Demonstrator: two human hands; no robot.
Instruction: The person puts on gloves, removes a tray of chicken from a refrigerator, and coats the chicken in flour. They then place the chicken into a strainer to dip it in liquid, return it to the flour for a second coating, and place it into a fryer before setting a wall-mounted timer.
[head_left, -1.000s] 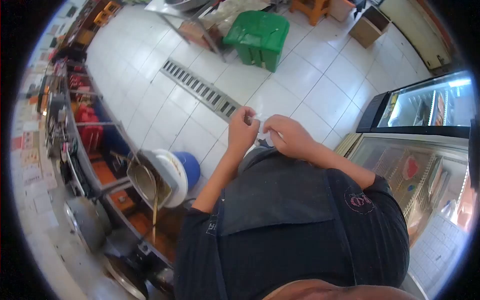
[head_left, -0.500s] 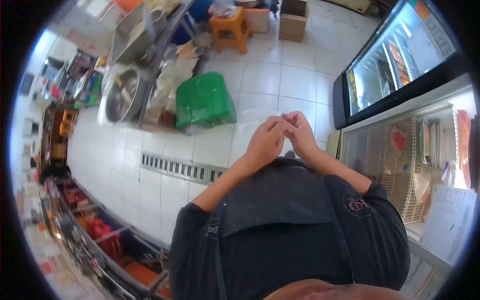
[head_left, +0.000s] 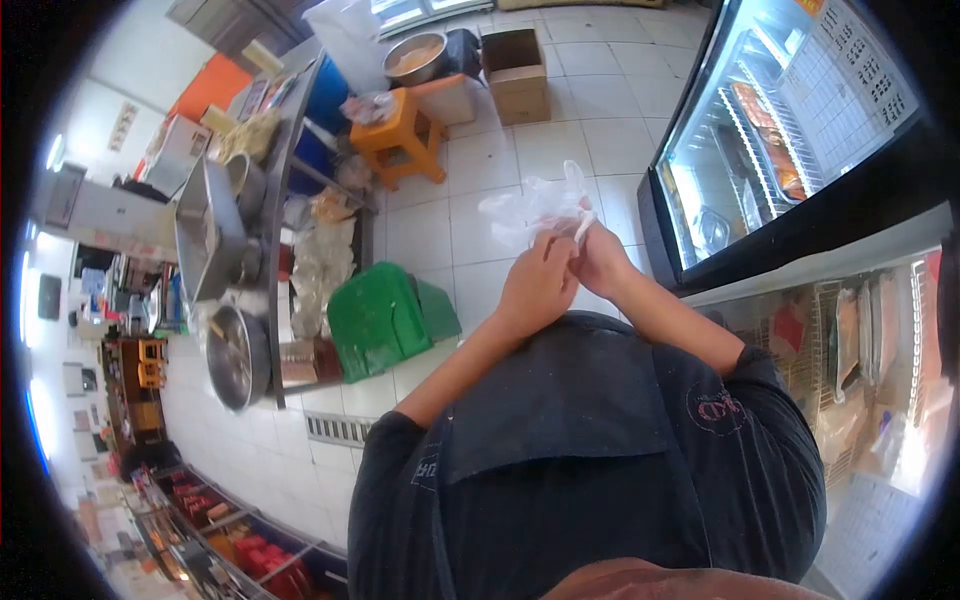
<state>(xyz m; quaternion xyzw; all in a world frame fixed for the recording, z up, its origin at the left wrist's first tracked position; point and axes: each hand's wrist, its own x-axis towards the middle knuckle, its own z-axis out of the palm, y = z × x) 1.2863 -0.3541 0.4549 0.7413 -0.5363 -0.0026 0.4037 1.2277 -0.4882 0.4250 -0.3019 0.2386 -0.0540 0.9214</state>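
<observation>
A thin white translucent plastic bag point(head_left: 535, 208) hangs crumpled in front of my body, loose and bunched beyond my fingers. My left hand point(head_left: 541, 285) is closed, its fingertips pinching the bag's near edge. Beside it my right hand point(head_left: 606, 264) also grips the bag, with a gathered white strip of it rising between thumb and fingers. Both hands meet just above the top of my dark apron point(head_left: 555, 400). The fingertips partly cover the gripped edge.
A green plastic stool point(head_left: 375, 320) lies left of my hands. Left of that runs a metal worktable with a steel pan point(head_left: 238, 358). Glass-door fridges point(head_left: 770, 130) line the right. An orange stool point(head_left: 397, 140) and a cardboard box point(head_left: 516, 90) stand ahead.
The plastic bag, barely visible before, now shows spread and lifted beyond my hands. My view has swung, so the stools and worktable appear lower and the fridge larger.
</observation>
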